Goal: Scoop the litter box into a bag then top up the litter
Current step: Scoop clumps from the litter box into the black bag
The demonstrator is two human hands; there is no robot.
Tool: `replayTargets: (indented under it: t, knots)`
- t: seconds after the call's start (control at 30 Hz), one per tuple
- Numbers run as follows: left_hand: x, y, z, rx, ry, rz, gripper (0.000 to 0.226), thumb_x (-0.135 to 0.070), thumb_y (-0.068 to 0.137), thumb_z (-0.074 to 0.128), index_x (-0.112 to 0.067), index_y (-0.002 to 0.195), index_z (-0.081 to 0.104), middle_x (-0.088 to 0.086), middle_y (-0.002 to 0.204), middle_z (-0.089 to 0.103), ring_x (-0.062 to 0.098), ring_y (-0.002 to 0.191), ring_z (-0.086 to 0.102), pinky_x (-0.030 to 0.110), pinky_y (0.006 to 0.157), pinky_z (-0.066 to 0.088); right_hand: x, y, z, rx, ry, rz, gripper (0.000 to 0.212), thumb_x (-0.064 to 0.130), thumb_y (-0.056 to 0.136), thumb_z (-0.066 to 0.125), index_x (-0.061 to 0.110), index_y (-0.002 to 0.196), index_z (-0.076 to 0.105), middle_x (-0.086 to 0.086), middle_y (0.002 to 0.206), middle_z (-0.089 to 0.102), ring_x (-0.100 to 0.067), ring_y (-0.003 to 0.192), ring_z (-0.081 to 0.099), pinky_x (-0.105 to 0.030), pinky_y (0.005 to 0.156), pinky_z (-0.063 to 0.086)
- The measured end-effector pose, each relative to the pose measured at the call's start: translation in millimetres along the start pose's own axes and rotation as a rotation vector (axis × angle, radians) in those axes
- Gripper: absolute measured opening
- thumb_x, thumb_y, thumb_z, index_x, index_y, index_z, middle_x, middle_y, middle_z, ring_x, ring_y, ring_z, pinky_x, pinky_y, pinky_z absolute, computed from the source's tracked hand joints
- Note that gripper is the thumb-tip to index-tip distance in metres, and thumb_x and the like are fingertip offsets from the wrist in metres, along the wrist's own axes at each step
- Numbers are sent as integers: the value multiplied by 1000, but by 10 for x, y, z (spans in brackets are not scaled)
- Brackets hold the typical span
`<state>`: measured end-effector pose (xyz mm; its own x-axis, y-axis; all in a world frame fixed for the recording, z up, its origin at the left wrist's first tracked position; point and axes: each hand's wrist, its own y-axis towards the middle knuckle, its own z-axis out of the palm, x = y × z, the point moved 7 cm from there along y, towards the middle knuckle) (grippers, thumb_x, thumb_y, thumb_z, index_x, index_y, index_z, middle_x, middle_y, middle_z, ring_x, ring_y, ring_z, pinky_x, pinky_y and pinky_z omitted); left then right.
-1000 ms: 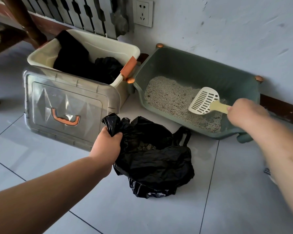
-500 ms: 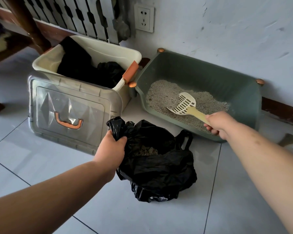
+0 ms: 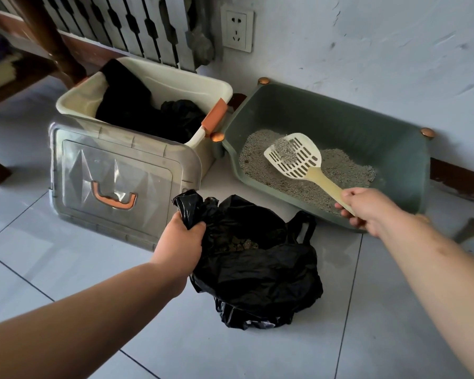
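1. The left hand (image 3: 179,239), at centre frame, grips the rim of the black bag (image 3: 257,272) with curled fingers.
2. The right hand (image 3: 367,209) clamps the scoop (image 3: 294,155) handle; the scoop holds litter above the litter box (image 3: 361,127), at right of frame.

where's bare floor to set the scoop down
Bare tile lies right of the bag, on the near side of the litter box, and in front of the bag, toward the person. The gap between lid, bag and litter box is narrow, and the bin stands close beside the litter box.
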<state>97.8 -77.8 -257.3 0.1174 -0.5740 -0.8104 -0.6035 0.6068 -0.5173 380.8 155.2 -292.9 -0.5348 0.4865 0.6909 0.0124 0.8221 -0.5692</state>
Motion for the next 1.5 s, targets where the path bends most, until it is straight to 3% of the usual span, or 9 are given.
replayTargets:
  t: [0.23, 0.33, 0.4, 0.5, 0.77, 0.93, 1.13, 1.3, 1.5]
  knots:
    - [41, 43, -35, -6, -2, -18, 13, -18, 96, 52, -18, 106, 59, 11, 100, 71, 27, 93, 69, 44, 84, 58, 347, 213, -40, -3, -418, -119, 21, 10, 97, 42, 6, 103, 62, -11, 82, 63, -18, 57, 46, -22, 44, 27]
    - [46, 64, -31, -6, -8, -17, 14, -16, 97, 51, -16, 108, 59, 9, 98, 70, 23, 91, 68, 34, 71, 55, 508, 382, 137, -31, -579, -168, 23, 8, 91, 49, -1, 102, 66, -18, 99, 70, -25, 70, 54, -33, 56, 43]
    - [47, 85, -28, -14, -8, -16, 14, -17, 98, 51, -16, 109, 59, 8, 98, 70, 23, 91, 68, 31, 69, 53, 580, 456, 309, -67, -640, -178, 20, 6, 88, 51, -2, 100, 65, -18, 99, 71, -25, 70, 56, -35, 59, 43]
    - [45, 101, -18, -16, -6, -23, 15, -18, 97, 52, -16, 110, 59, 8, 99, 70, 24, 93, 68, 35, 74, 56, 579, 464, 543, -45, -554, -154, 16, 6, 91, 52, -3, 100, 61, -18, 95, 70, -25, 69, 54, -32, 54, 37]
    - [36, 71, -62, -34, -5, -23, 12, -16, 98, 51, -16, 108, 58, 7, 98, 69, 18, 87, 67, 27, 63, 50, 169, 354, 622, 147, 4, -37, 22, 12, 103, 38, 9, 118, 53, -7, 77, 55, -12, 55, 39, -10, 30, 19]
    - [59, 77, -60, -37, 2, -33, 13, -17, 98, 51, -16, 109, 58, 7, 99, 69, 20, 90, 67, 31, 67, 53, 128, 346, 616, 154, 26, -13, 21, 15, 103, 36, 16, 113, 55, -2, 78, 57, -9, 57, 42, -11, 32, 23]
    - [27, 70, -56, -41, 1, -21, 13, -18, 98, 52, -16, 109, 58, 8, 100, 69, 22, 90, 67, 33, 71, 55, 159, 288, 514, 163, 49, -34, 26, 18, 103, 39, 20, 124, 54, 1, 82, 60, -8, 61, 47, -18, 41, 31]
    - [3, 37, -30, -31, -13, -20, 11, -18, 97, 53, -16, 107, 58, 9, 101, 69, 24, 93, 67, 38, 79, 57, 143, 222, 422, 151, 102, -28, 24, 16, 103, 39, 18, 121, 54, -2, 82, 59, -9, 60, 45, -14, 34, 29]
    - [-48, -17, -47, -37, 8, 7, 11, -18, 98, 52, -17, 107, 58, 8, 98, 69, 21, 88, 66, 30, 67, 53, 121, 131, 294, 110, 67, -55, 24, 16, 102, 40, 17, 120, 55, -1, 80, 60, -10, 60, 45, -14, 33, 29]
